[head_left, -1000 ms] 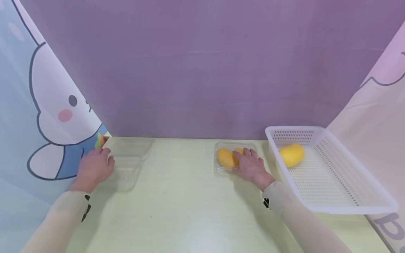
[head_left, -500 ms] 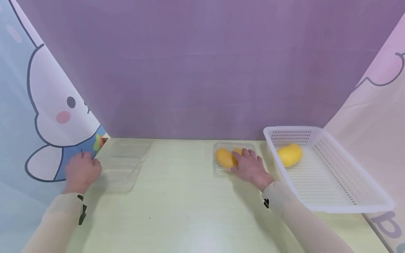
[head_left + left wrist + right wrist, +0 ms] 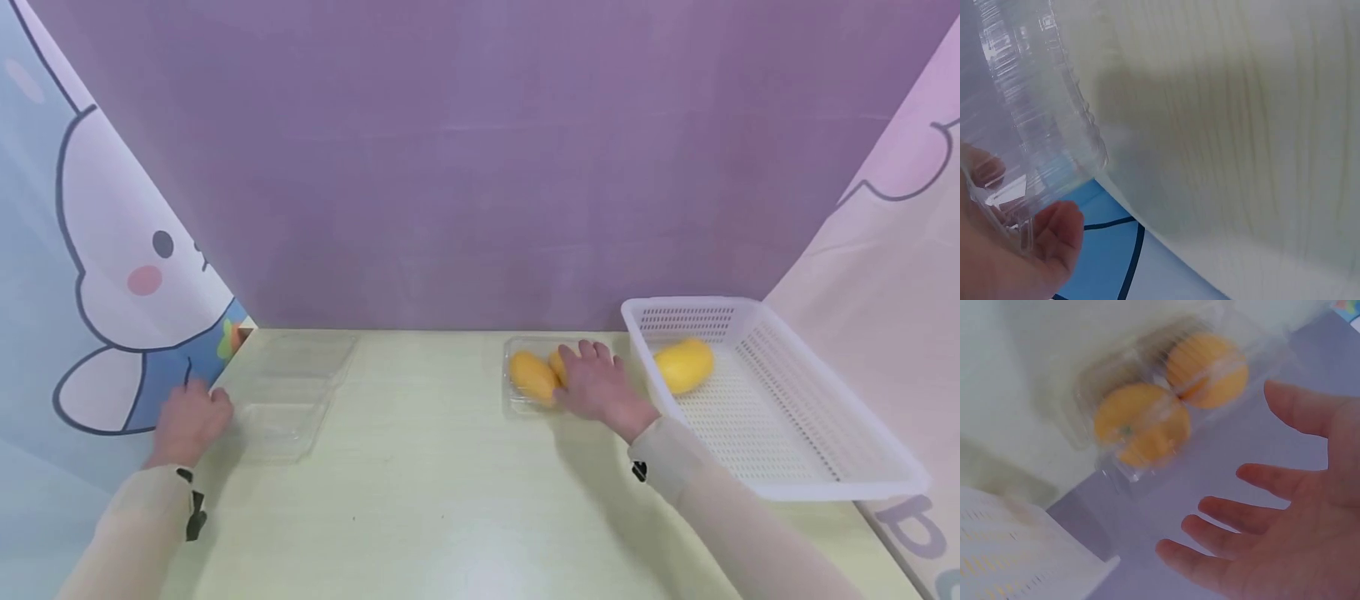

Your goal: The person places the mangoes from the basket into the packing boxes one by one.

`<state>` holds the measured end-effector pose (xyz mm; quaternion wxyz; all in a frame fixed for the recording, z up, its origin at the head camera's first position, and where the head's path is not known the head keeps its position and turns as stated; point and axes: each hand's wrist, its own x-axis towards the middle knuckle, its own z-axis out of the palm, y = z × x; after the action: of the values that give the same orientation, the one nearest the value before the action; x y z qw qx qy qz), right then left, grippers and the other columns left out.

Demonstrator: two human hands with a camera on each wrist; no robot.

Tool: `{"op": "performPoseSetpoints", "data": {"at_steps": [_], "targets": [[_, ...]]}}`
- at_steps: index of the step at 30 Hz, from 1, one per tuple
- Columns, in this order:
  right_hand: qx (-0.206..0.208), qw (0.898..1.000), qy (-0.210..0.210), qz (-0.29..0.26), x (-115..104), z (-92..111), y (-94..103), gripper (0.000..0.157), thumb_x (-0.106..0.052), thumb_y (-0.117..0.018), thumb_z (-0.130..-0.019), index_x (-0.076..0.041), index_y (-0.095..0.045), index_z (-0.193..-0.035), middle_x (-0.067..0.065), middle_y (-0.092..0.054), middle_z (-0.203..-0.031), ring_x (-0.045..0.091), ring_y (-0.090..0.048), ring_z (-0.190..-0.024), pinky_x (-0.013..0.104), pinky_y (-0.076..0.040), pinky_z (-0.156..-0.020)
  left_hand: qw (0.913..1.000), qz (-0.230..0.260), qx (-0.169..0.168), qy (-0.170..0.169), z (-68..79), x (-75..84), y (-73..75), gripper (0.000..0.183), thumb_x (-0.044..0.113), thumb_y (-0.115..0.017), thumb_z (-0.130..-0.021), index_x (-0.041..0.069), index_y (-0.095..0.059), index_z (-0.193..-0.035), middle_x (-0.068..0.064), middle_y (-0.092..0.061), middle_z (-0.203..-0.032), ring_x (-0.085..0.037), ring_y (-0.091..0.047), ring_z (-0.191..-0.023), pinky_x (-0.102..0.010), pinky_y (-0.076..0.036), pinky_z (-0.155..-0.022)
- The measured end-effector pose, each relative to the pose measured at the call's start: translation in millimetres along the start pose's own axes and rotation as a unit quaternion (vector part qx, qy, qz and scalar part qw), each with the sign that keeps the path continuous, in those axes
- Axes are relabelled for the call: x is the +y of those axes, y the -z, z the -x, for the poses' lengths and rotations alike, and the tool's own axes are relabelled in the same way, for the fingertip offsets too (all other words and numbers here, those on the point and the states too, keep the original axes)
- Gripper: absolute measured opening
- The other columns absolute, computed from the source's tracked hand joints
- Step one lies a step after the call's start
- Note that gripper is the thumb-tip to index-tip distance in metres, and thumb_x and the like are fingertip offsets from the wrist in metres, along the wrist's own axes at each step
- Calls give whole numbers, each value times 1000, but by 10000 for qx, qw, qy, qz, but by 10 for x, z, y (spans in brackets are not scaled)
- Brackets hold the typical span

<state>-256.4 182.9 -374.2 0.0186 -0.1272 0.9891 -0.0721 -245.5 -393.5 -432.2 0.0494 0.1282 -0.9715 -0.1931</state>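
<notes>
At the table's left edge, my left hand pinches the rim of an open clear plastic clamshell box between thumb and fingers, as the left wrist view shows. The box lies flat on the table in the head view. My right hand hovers with fingers spread and straight beside a second clear clamshell box. Inside it sit two orange-yellow mangoes, one partly hidden by the hand. In the right wrist view, a gap separates the fingers from both mangoes.
A white perforated plastic basket stands at the right with one yellow mango in it. The pale wooden table ends at a purple curtain behind. Patterned cloths hang on both sides.
My left hand has moved left and slightly down to the near left corner of the open box. The right hand has lifted away a little to the right, uncovering more of the mangoes.
</notes>
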Motion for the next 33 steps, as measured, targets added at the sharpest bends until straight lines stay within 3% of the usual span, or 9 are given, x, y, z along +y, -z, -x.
{"op": "performPoseSetpoints", "data": {"at_steps": [10, 17, 21, 24, 33], "targets": [[-246, 9996, -80, -101, 38, 19, 295, 70, -34, -58, -99, 1, -35, -155, 33, -31, -155, 55, -27, -142, 70, -28, -111, 9995, 181, 3, -256, -5, 25, -29, 42, 13, -30, -98, -23, -52, -105, -41, -56, -100, -54, -55, -90, -61, -46, -75], [-208, 9997, -130, -11, 127, 53, 409, 68, -36, -54, -102, 1, -33, -156, 32, -35, -153, 54, -29, -142, 71, -29, -110, 9986, 231, -447, 132, 3, 75, -35, 52, 9, -38, -89, -26, -42, -128, -45, -46, -125, -61, -47, -112, -68, -42, -93], [-118, 9998, -163, -57, 201, 69, 447, 68, -36, -55, -101, 2, -35, -154, 33, -37, -152, 55, -31, -140, 72, -27, -110, 9959, 347, -776, 305, -19, 89, -33, 56, 11, -36, -91, -25, -37, -134, -45, -42, -131, -61, -43, -118, -69, -40, -97], [-86, 9998, -182, -54, 255, 85, 470, 68, -35, -55, -101, 3, -36, -153, 34, -38, -150, 55, -32, -139, 72, -29, -109, 9946, 385, -929, 275, -51, 96, -33, 57, 14, -35, -93, -25, -36, -135, -45, -41, -132, -61, -44, -118, -68, -41, -96], [26, 9998, -180, -37, 402, 138, 571, 65, -36, -57, -100, 7, -43, -146, 36, -42, -146, 58, -37, -133, 69, -39, -103, 9940, 551, -938, -72, -61, 154, -24, 54, 17, -36, -95, -26, -42, -127, -42, -51, -117, -51, -53, -102, -59, -48, -85]]}}
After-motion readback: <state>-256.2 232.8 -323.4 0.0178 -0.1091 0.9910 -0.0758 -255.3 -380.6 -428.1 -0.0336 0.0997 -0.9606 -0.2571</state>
